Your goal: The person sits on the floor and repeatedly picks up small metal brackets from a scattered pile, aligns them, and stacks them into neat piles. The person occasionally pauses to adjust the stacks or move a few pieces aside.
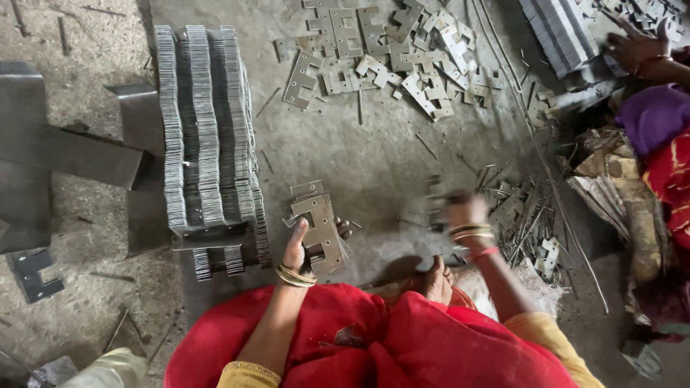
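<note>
Head view: gritty concrete floor (345, 151); left hand (296, 248) grasping hinge plates (320, 226); right hand (460, 212) blurred (grip unclear).

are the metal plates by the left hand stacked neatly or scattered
Stacked neatly: the grey notched metal plates stand on edge in tight rows, unlike the loose hinge-shaped plates scattered beyond.

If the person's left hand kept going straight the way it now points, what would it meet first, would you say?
The left hand holds a small stack of notched metal plates and points up the picture. Past those, bare concrete floor follows, then probably the scattered loose plates; depth is hard to judge.
</note>
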